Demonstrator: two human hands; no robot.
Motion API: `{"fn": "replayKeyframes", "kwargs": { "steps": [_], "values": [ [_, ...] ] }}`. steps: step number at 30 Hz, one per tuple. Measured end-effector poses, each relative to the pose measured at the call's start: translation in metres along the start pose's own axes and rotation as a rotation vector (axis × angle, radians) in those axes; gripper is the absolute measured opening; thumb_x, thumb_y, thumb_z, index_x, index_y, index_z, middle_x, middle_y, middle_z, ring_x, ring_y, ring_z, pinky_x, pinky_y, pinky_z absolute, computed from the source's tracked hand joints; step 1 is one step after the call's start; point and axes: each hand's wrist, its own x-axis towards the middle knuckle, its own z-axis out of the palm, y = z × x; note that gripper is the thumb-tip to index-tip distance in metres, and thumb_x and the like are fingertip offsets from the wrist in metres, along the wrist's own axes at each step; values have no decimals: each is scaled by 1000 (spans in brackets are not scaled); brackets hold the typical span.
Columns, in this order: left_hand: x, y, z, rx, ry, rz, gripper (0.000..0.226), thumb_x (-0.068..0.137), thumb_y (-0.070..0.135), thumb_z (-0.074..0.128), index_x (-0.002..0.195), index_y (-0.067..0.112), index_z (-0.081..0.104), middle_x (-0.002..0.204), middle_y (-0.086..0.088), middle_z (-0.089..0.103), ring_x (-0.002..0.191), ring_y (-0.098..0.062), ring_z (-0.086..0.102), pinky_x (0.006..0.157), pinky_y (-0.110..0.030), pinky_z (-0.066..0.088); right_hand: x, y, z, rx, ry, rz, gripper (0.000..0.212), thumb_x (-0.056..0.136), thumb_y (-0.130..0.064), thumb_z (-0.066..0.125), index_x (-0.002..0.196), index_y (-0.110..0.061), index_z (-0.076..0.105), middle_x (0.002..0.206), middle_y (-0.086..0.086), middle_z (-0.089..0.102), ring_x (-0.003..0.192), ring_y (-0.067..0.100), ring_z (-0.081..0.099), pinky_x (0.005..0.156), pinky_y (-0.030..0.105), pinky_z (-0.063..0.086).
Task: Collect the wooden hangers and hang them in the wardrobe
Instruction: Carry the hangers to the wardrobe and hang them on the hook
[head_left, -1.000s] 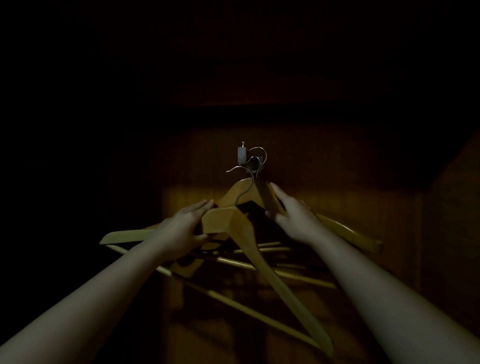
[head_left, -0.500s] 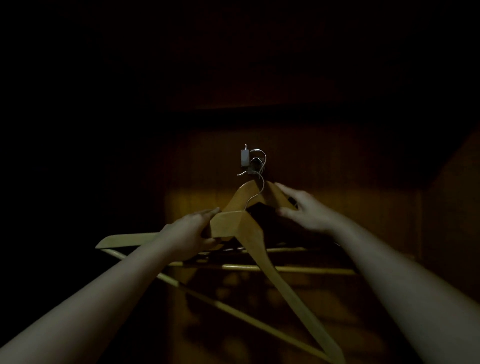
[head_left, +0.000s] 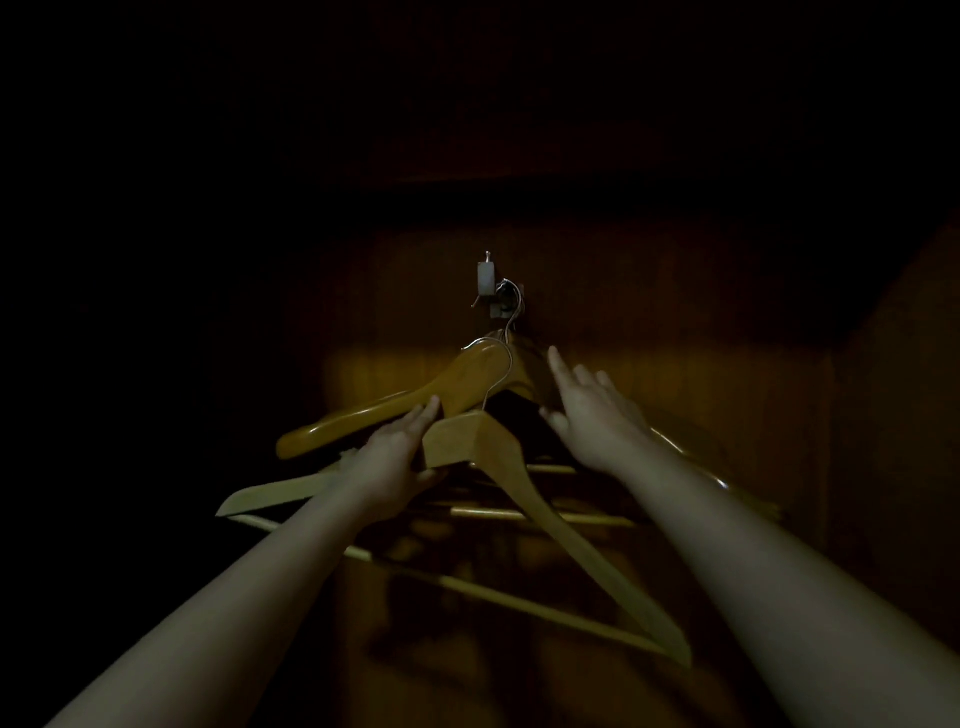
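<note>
Left hand (head_left: 392, 465) grips a pale hanger (head_left: 561, 525) at frame centre.
Its fingers lie over the hanger's peak with the thumb beneath; one arm of the hanger slants to lower right. Beyond, the right hand (head_left: 592, 415), fingers spread, is beside a darker hanger (head_left: 457, 384) hung on the metal hook (head_left: 493, 291) on the wardrobe's back panel (head_left: 675, 312).

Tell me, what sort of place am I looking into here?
Most likely the inside of a wardrobe: dark wood panels, a metal hook on the back wall, and wooden hangers bunched under it.
</note>
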Motion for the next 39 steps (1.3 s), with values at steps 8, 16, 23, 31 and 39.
{"fn": "replayKeyframes", "kwargs": {
  "steps": [8, 16, 23, 31, 39],
  "values": [
    [-22, 3, -9, -126, 24, 14, 68, 85, 38, 60, 142, 34, 24, 140, 1, 44, 125, -22, 46, 99, -49, 45, -67, -6, -12, 300, 142, -117, 59, 96, -40, 39, 149, -26, 16, 147, -3, 29, 135, 17, 29, 106, 34, 30],
    [-28, 36, -30, -275, -104, 138, 57, 85, 38, 61, 134, 22, 38, 122, -3, 57, 111, -21, 55, 98, -45, 47, -99, -25, -20, 288, 233, -225, 73, 90, -24, 58, 148, -33, 15, 139, -10, 39, 120, 13, 49, 89, 23, 45],
    [-30, 66, -26, -257, 72, 324, 54, 89, 28, 57, 138, 23, 34, 132, -1, 52, 116, -16, 53, 96, -37, 49, -99, 4, -16, 307, 286, -136, 70, 93, -19, 53, 149, -28, 11, 145, -3, 38, 127, 17, 46, 98, 27, 43],
    [8, 61, -43, 57, 241, 271, 55, 96, 27, 44, 145, 27, 19, 122, -1, 57, 102, -18, 58, 74, -27, 45, -37, 0, -41, 267, 239, -163, 67, 94, -20, 51, 149, -26, 13, 150, -3, 33, 131, 22, 42, 103, 35, 41],
    [21, 38, -41, -9, 149, 110, 48, 97, 29, 40, 143, 28, 25, 115, -6, 60, 93, -20, 61, 73, -34, 53, -1, -14, -32, 273, 98, -203, 68, 93, -8, 50, 149, -23, 15, 155, 1, 25, 141, 22, 28, 112, 37, 28]
  ]
}}
